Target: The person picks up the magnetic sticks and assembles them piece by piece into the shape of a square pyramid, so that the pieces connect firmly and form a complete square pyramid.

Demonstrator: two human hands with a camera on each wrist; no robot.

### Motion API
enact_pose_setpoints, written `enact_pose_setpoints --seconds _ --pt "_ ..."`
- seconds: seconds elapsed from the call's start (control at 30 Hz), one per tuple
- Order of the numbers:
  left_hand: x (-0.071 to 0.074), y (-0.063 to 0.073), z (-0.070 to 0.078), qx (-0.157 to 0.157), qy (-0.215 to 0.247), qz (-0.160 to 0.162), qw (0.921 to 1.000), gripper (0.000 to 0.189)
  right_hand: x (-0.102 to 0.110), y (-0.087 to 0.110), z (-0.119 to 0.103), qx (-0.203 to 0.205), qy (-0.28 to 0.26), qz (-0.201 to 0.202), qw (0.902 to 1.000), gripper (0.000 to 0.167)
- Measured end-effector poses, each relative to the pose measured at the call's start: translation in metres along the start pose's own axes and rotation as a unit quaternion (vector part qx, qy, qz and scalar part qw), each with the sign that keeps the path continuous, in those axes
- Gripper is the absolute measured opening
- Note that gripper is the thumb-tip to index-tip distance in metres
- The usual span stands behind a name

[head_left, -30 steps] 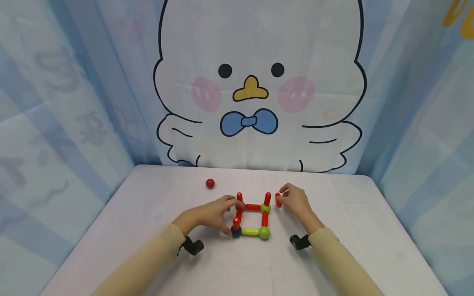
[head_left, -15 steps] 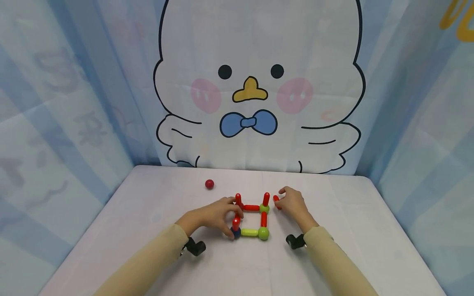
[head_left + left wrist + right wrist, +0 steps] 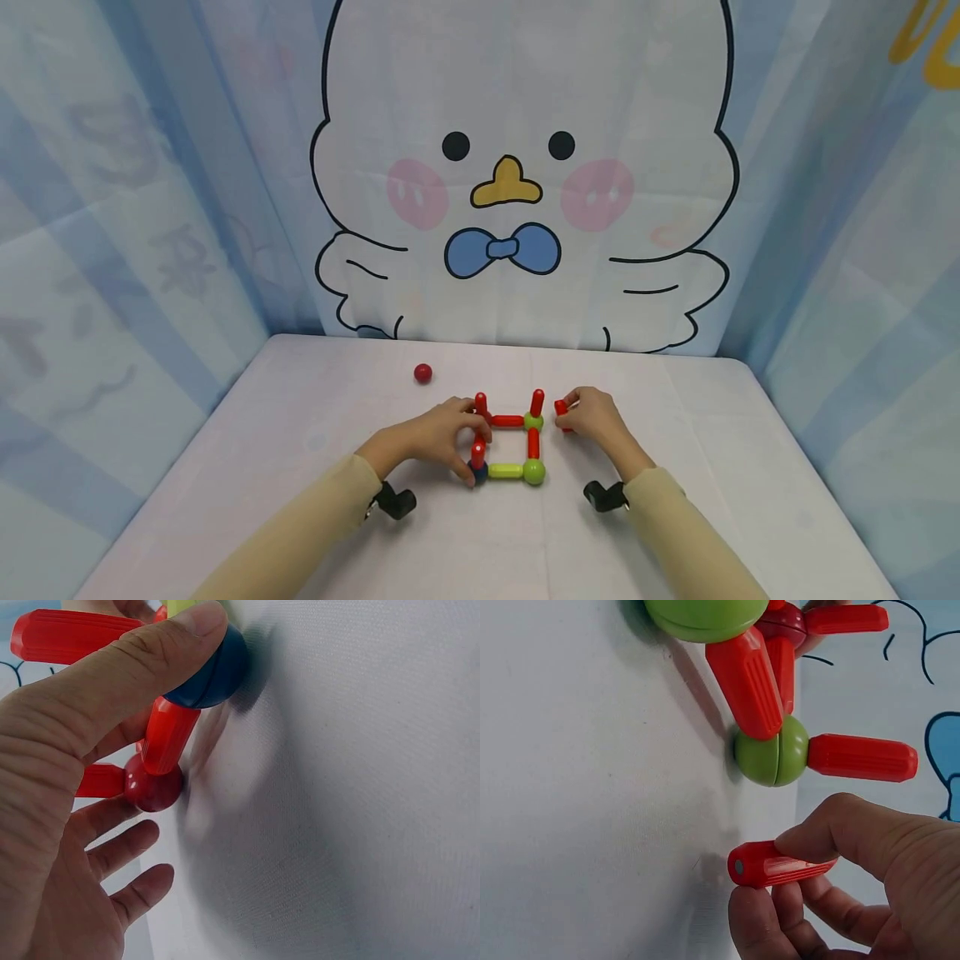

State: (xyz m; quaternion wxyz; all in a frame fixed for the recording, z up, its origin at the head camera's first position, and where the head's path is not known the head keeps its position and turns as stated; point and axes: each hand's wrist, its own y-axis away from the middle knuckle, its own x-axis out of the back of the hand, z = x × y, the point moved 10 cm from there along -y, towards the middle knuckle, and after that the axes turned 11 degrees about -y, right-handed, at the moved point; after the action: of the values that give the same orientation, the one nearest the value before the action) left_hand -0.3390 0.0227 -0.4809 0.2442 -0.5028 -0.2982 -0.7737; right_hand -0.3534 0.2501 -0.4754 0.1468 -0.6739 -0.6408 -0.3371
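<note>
A square frame of magnetic rods and balls lies on the table, with a yellow-green rod (image 3: 506, 472) at its near side and red rods on the others. Red rods stand up from three corners. My left hand (image 3: 437, 433) holds the frame's left side. Its thumb (image 3: 142, 664) presses the blue ball (image 3: 221, 675), and the fingers reach around toward the dark red ball (image 3: 154, 784). To the right of the frame, my right hand (image 3: 596, 414) pinches a loose red rod (image 3: 761, 866) between thumb and fingers, apart from the green far-right ball (image 3: 772, 754).
A single red ball (image 3: 423, 373) lies behind the frame, toward the back left of the white table (image 3: 675, 500). The near-right corner is a green ball (image 3: 534, 472). A cartoon-print curtain (image 3: 510, 100) hangs behind the table's back edge.
The loose red rod has turned in my right fingers, and that hand has come slightly nearer. My left hand keeps its place at the frame, with small finger shifts.
</note>
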Motion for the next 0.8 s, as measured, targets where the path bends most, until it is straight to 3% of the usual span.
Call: enact_pose_setpoints --seconds 0.5,0.8 --pt "0.001 -0.002 -0.003 0.000 -0.009 0.007 0.9999 0.056 -0.001 0.025 -0.021 0.024 -0.035 -0.027 0.9987 0.034" --pt "-0.001 -0.002 -0.005 0.002 0.000 0.006 1.0000 0.056 -0.009 0.044 -0.039 0.065 -0.053 -0.040 0.9957 0.030"
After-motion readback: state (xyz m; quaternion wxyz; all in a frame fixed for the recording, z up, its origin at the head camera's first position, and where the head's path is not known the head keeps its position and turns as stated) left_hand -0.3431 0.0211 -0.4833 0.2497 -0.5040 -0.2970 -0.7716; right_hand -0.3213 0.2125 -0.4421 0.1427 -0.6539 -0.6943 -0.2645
